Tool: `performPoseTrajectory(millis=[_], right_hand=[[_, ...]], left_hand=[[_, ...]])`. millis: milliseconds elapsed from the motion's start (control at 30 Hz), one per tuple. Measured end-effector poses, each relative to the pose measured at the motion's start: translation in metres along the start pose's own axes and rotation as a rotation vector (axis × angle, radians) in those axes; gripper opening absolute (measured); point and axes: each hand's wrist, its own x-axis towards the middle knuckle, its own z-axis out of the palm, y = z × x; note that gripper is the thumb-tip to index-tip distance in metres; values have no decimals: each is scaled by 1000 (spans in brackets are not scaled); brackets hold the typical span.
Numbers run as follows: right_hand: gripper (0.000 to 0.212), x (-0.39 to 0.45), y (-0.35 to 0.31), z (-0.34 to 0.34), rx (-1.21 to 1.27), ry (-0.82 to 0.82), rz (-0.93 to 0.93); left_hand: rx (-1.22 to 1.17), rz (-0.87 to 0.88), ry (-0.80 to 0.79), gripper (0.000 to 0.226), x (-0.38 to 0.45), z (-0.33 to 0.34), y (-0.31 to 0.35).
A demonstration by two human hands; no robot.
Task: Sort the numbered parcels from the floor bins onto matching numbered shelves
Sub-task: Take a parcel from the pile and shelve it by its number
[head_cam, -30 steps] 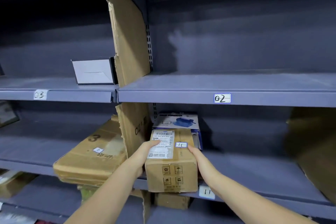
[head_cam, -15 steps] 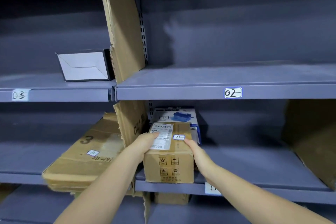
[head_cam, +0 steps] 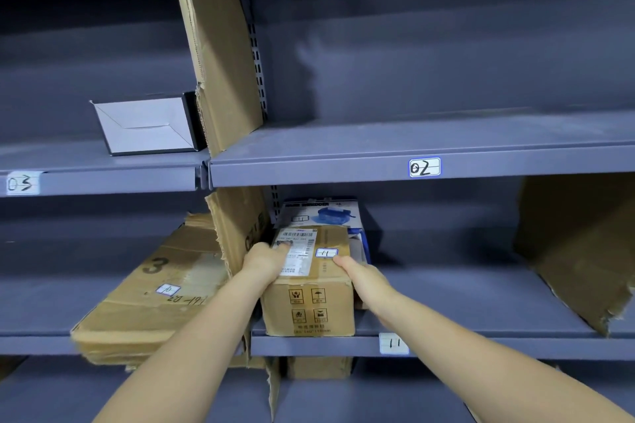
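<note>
Setting: grey metal shelving is seen head-on, split by a torn cardboard divider standing at 12 o'clock.
Shelf tags: "02" is read at 1 o'clock, "03" at 9 o'clock, "11" at 5 o'clock on the lower shelf lip.
Task parcel: a brown parcel tagged 11 is set on the shelf marked 11, its front face flush with the lip, close against a blue-and-white box behind it.
Left hand: its grip is laid over the parcel's top left edge, fingers spread on the shipping label.
Right hand: the parcel's right side is clasped; the fingers are hidden behind it.
Neighbours: a flattened carton marked 3 lies at 8 o'clock, overhanging its shelf; a white box sits at 10 o'clock.
Risk: if released this far forward, the parcel could be knocked off the lip; a hard push could jam it against the box behind or drag the divider.
</note>
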Motion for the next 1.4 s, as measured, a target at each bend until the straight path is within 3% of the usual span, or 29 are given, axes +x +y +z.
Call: performPoseTrajectory(millis=[100,200,433,633,833,1100,1400], right_hand=[[38,-7,-10,-5,-66,26,-67],[48,-19,-20,-11,-102,36,-108],[44,-58,-24,-44,-248,192,-193],[50,-106,-15,-88,-521,298,-317],[58,-165,0,-136,-898,364,-345],[61,-252,30,-219,-1317,535,-179],[60,-389,98,-317,-1343,714,111]], left_hand=[[140,54,22,42,-11,-4,8],[215,134,43,34,-25,-8,14],[377,420,65,43,-69,-6,39],[383,660,-88,33,-108,25,59],[457,847,-276,46,-149,67,82],[732,1144,-463,55,-233,137,121],[761,1493,-646,55,-380,243,162]])
